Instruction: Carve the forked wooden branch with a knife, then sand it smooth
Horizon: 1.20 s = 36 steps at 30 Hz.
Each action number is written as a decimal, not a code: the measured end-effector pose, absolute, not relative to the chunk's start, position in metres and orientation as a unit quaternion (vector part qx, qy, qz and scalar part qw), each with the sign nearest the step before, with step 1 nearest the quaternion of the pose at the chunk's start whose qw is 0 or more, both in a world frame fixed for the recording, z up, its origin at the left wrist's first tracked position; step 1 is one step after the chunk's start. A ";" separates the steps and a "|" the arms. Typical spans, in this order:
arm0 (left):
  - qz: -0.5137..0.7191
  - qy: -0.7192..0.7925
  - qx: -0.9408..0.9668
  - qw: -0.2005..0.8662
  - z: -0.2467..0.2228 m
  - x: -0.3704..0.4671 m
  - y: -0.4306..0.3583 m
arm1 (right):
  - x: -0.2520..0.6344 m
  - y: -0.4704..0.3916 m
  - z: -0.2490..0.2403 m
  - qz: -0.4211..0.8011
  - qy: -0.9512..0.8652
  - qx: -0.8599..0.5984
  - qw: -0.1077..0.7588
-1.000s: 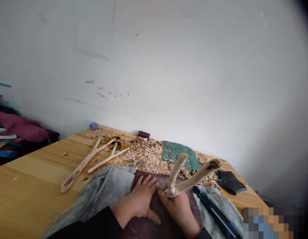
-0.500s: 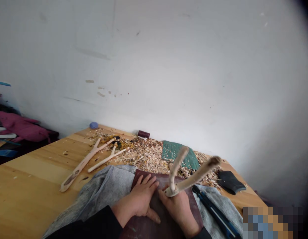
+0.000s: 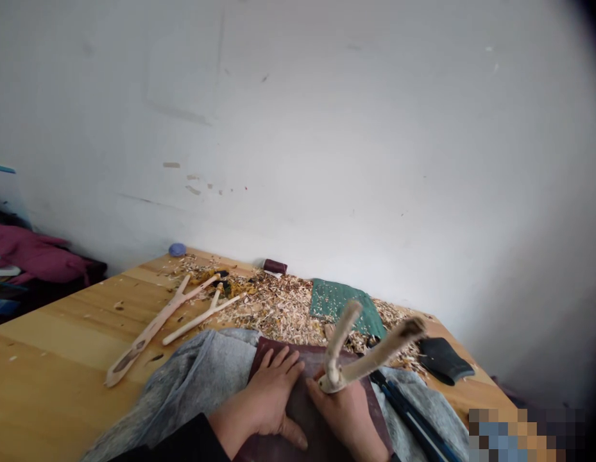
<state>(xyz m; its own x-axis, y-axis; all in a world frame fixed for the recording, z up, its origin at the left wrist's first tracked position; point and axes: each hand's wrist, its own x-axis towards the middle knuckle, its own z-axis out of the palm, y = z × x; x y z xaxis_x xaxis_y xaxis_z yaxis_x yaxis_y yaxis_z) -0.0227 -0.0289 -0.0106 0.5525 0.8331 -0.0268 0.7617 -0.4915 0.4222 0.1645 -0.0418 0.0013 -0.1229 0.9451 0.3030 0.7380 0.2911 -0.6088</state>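
My left hand (image 3: 274,396) lies flat on a dark maroon sheet (image 3: 310,410), fingers spread, thumb pointing toward the right hand. Gripped in my right hand (image 3: 349,414) is a forked stick (image 3: 369,358), its two prongs rising up and away from me; the stick's lower end is hidden by the hand. The sheet rests over a grey cloth (image 3: 211,362). Just right of my right hand, a dark utility knife (image 3: 413,414) lies on the cloth.
Wood shavings (image 3: 283,308) cover the table's (image 3: 61,340) back part, around a green cloth (image 3: 343,305). Two peeled forked sticks lie left, the larger stick (image 3: 148,333) outermost. A dark thread spool (image 3: 275,266), a purple round object (image 3: 177,249) and a black piece (image 3: 446,360) sit near the edges. Behind rises a white wall (image 3: 298,128).
The view has tilted slightly upward, so everything sits a little lower in the picture. Both hands keep about the same place on the sheet, the right still gripping the forked stick.
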 end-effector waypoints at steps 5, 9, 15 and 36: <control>0.090 0.463 0.861 0.190 -0.017 -0.023 -0.028 | 0.160 -0.048 0.003 0.283 -0.733 -0.550 0.283; 0.107 0.466 0.856 0.197 -0.012 -0.023 -0.027 | 0.156 -0.052 0.007 0.410 -0.686 -0.446 0.404; 0.316 0.382 0.849 0.181 0.016 -0.012 -0.035 | 0.163 -0.060 0.021 0.524 -0.557 -0.398 0.506; 0.404 0.360 0.828 0.144 0.023 -0.002 -0.053 | 0.175 -0.048 0.007 0.500 -0.581 -0.415 0.489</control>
